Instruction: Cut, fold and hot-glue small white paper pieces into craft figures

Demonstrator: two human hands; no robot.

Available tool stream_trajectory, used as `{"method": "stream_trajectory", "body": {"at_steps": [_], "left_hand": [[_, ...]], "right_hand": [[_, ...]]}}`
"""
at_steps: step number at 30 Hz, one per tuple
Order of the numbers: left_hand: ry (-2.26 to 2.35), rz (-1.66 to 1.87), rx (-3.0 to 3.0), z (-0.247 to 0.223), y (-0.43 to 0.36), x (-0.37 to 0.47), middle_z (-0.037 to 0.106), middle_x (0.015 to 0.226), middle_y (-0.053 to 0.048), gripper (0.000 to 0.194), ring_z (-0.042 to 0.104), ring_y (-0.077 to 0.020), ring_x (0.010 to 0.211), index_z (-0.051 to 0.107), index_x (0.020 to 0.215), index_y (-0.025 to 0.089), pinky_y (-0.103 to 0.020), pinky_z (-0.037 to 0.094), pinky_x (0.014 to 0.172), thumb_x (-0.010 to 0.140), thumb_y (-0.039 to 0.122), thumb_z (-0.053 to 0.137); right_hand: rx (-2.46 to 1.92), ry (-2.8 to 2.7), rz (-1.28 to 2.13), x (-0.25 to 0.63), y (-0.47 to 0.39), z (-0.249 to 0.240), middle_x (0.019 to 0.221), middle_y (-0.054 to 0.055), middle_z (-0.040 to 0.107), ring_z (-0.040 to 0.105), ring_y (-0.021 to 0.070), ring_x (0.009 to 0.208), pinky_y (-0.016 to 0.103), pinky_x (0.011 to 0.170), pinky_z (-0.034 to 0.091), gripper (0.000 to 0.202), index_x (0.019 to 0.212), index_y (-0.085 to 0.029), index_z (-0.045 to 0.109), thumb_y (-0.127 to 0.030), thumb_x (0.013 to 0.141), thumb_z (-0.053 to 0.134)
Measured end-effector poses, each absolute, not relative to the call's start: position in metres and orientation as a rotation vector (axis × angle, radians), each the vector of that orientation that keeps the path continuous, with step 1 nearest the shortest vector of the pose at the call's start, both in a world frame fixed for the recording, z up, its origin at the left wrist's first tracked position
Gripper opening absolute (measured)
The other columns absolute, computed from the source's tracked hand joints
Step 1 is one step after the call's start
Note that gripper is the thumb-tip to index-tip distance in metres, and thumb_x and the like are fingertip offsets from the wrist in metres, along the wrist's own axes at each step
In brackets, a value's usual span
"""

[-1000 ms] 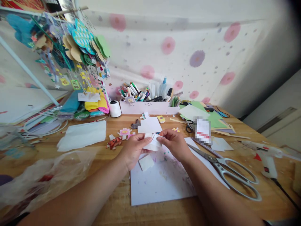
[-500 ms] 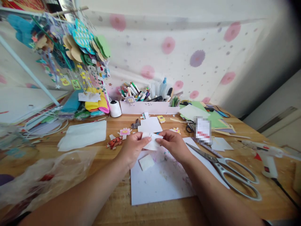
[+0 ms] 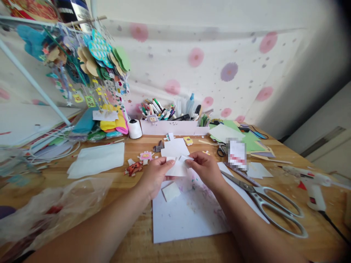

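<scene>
A small white piece of paper [image 3: 179, 168] is held up between my two hands, above the white board. My left hand [image 3: 156, 173] pinches its left edge, thumb on top. At the right, my right hand [image 3: 205, 168] pinches a raised flap of the same paper between thumb and fingers. Whether that flap is folded or a separate strip, I cannot tell. Below my left hand a small white square [image 3: 171, 191] lies on the stained white board [image 3: 189, 219]. Just beyond the hands rests a cut white paper shape [image 3: 174, 147].
Large scissors [image 3: 263, 199] and a glue gun [image 3: 312, 182] lie at the right. Small paper figures, one of them red-brown [image 3: 134, 168], are left of the hands. Behind stand a pen box [image 3: 167, 128] and a thread spool [image 3: 134, 129]. Plastic wrap [image 3: 82, 197] lies front left.
My right hand has lifted the paper's right-hand flap, which now stands up at an angle. The left hand keeps its pinch. The whole view has shifted slightly.
</scene>
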State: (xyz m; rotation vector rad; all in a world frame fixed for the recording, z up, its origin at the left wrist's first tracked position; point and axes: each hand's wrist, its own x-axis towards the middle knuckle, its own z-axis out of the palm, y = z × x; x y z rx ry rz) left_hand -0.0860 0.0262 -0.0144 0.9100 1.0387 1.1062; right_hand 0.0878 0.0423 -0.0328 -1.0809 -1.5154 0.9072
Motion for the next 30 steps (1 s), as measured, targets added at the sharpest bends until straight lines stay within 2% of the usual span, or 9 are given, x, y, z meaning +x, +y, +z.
{"method": "stream_trajectory", "body": {"at_steps": [3, 5, 7, 10, 17, 24, 30], "left_hand": [[1.042, 1.078, 0.888, -0.015, 0.027, -0.086, 0.068, 0.084, -0.009, 0.020, 0.063, -0.0200, 0.075, 0.067, 0.084, 0.011, -0.033, 0.057, 0.059, 0.071, 0.026, 0.070], [1.042, 1.059, 0.861, -0.013, 0.027, -0.085, 0.068, 0.081, -0.008, 0.016, 0.063, -0.0187, 0.070, 0.067, 0.085, 0.012, -0.031, 0.057, 0.055, 0.073, 0.023, 0.068], [1.017, 1.046, 0.806, -0.011, 0.027, -0.084, 0.068, 0.078, -0.008, 0.014, 0.063, -0.0173, 0.065, 0.068, 0.086, 0.012, -0.029, 0.056, 0.051, 0.075, 0.019, 0.064], [0.964, 1.031, 0.716, -0.007, 0.027, -0.084, 0.069, 0.075, -0.008, 0.013, 0.064, -0.0167, 0.059, 0.068, 0.086, 0.012, -0.029, 0.055, 0.049, 0.078, 0.017, 0.059], [0.956, 1.013, 0.695, -0.005, 0.027, -0.086, 0.068, 0.063, -0.005, 0.012, 0.063, -0.0171, 0.052, 0.068, 0.079, 0.012, -0.029, 0.053, 0.044, 0.078, 0.014, 0.056], [0.929, 1.009, 0.680, -0.005, 0.028, -0.089, 0.069, 0.063, -0.006, 0.012, 0.063, -0.0171, 0.052, 0.068, 0.077, 0.011, -0.029, 0.054, 0.047, 0.076, 0.015, 0.057], [0.941, 0.995, 0.618, -0.002, 0.029, -0.090, 0.070, 0.069, -0.007, 0.021, 0.065, -0.0187, 0.058, 0.069, 0.081, 0.012, -0.031, 0.054, 0.049, 0.081, 0.022, 0.051]], "right_hand": [[-0.983, -1.629, 0.628, 0.089, 0.039, -0.028, 0.076, 0.002, 0.064, 0.057, 0.0167, 0.072, 0.030, 0.066, 0.044, 0.003, 0.077, -0.021, 0.065, -0.022, 0.078, 0.063], [-0.846, -1.789, 0.269, 0.089, 0.036, -0.025, 0.084, 0.004, 0.064, 0.058, 0.0180, 0.080, 0.033, 0.071, 0.044, 0.010, 0.084, -0.023, 0.067, -0.016, 0.080, 0.062], [-0.734, -1.895, -0.066, 0.089, 0.034, -0.022, 0.086, 0.004, 0.063, 0.056, 0.0180, 0.080, 0.033, 0.069, 0.044, 0.018, 0.090, -0.025, 0.066, -0.011, 0.081, 0.060], [-0.682, -1.931, -0.278, 0.088, 0.031, -0.022, 0.083, 0.004, 0.059, 0.053, 0.0168, 0.075, 0.031, 0.065, 0.043, 0.022, 0.096, -0.024, 0.064, -0.008, 0.081, 0.060], [-0.628, -1.980, -0.421, 0.085, 0.028, -0.023, 0.079, 0.004, 0.057, 0.051, 0.0155, 0.073, 0.029, 0.064, 0.043, 0.023, 0.098, -0.023, 0.061, -0.007, 0.082, 0.058], [-0.640, -2.043, -0.457, 0.084, 0.026, -0.022, 0.080, 0.005, 0.060, 0.051, 0.0172, 0.076, 0.029, 0.064, 0.043, 0.018, 0.095, -0.020, 0.063, -0.009, 0.081, 0.061], [-0.664, -2.081, -0.470, 0.085, 0.026, -0.022, 0.080, 0.005, 0.061, 0.051, 0.0174, 0.078, 0.030, 0.065, 0.043, 0.015, 0.095, -0.020, 0.064, -0.011, 0.085, 0.057]]}}
